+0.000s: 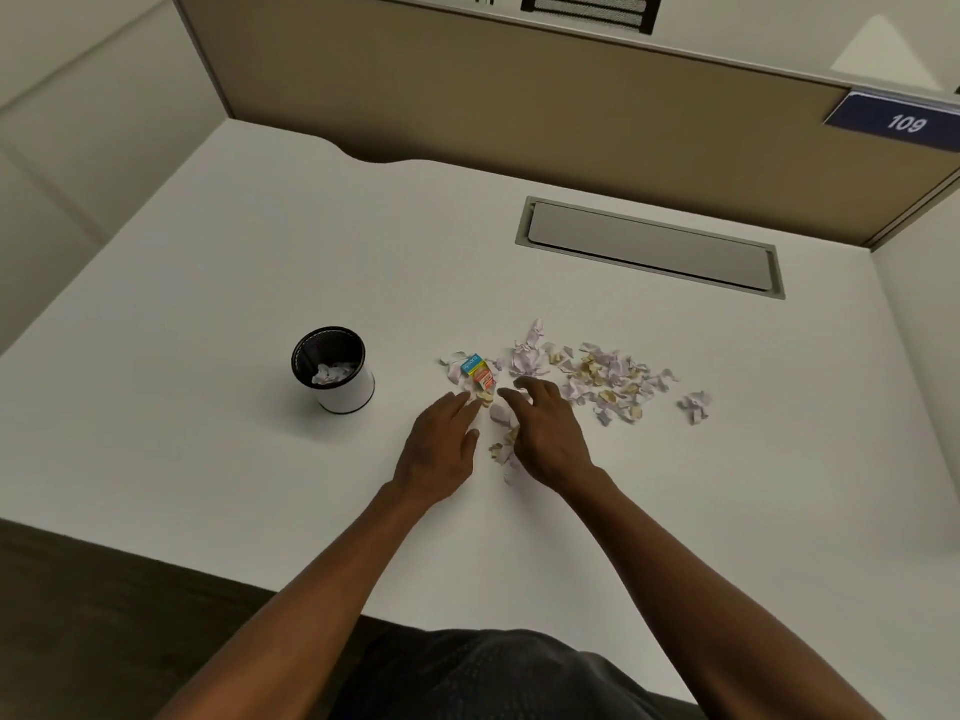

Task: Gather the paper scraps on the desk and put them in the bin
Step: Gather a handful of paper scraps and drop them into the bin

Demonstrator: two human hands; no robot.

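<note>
Left hand (pixel 441 439), right hand (pixel 545 433) released, flanking near paper scraps (pixel 501 433); main spread beyond right hand; bin (pixel 335 371) left of left hand.

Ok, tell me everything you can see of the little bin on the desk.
The small round bin with white wall and black mesh lining stands upright on the white desk, left of the scattered paper scraps and apart from them. It is open-topped with a dark rim, and a few crumpled white scraps already lie inside. Neither hand touches it; the left hand is nearest.
</note>
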